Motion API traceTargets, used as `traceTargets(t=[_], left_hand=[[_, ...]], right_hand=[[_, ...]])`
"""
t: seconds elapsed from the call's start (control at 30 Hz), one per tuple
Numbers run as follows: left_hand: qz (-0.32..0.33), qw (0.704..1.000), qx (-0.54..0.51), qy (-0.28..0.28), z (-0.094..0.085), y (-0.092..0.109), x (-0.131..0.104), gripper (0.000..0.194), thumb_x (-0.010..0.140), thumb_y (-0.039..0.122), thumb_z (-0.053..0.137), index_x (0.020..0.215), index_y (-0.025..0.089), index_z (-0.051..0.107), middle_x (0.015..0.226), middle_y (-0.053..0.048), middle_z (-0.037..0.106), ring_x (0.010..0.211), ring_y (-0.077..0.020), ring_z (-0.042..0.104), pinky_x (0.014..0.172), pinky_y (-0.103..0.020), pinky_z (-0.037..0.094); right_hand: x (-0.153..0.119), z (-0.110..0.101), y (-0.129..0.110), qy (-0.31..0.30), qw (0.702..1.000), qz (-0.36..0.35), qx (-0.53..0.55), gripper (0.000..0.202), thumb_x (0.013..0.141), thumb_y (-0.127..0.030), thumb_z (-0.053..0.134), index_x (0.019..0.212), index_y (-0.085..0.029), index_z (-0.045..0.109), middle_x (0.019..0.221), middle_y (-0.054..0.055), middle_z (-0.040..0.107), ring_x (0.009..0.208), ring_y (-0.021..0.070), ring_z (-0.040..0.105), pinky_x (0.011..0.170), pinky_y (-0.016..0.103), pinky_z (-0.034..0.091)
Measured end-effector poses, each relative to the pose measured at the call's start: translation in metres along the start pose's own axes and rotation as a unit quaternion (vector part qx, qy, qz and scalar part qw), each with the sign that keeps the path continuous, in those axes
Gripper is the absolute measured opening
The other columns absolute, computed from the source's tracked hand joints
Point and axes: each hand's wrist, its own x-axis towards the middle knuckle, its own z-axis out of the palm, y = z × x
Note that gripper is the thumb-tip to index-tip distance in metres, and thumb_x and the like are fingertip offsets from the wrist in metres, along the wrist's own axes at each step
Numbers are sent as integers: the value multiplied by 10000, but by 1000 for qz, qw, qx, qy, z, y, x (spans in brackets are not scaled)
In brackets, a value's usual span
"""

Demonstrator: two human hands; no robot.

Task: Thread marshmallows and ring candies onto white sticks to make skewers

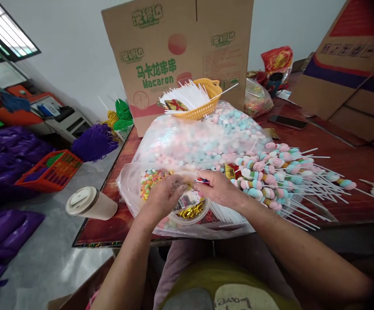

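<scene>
My left hand [167, 194] is over a round tub [187, 220] of gold twist ties [191, 210], its fingers curled; what they hold is too small to tell. Close on its right, my right hand [217, 186] pinches a small red and blue item [202, 181]. Small colourful candies [154, 180] lie in an open clear bag at the left. Behind the hands spreads a large clear bag [177, 135] of pink and blue marshmallows. To the right, many marshmallow skewers [271, 172] are piled with their white sticks [313, 189] pointing right.
A lidded cup [93, 204] stands at the table's left edge. Behind the bag, a yellow basket [203, 107] of white sticks sits before a tall cardboard box [187, 43]. A phone [288, 122] and another box [351, 86] are at the right.
</scene>
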Motion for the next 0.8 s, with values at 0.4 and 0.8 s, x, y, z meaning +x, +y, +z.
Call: traceTargets(t=[0.4, 0.8], left_hand=[[1, 970, -221, -102, 41, 34, -7, 296, 805, 370, 520, 611, 147, 512, 553, 29, 463, 542, -83, 406, 522, -204, 336], [-61, 961, -256, -81, 69, 74, -10, 431, 671, 418, 673, 1016, 183, 565, 862, -32, 592, 734, -143, 518, 640, -245, 407]], right_hand=[[-70, -28, 11, -19, 913, 89, 399, 299, 707, -391, 623, 879, -151, 575, 799, -8, 547, 695, 100, 488, 608, 207, 380], [-104, -27, 17, 158, 970, 122, 136, 411, 802, -447, 459, 522, -189, 305, 515, -56, 271, 521, 74, 268, 485, 223, 214]])
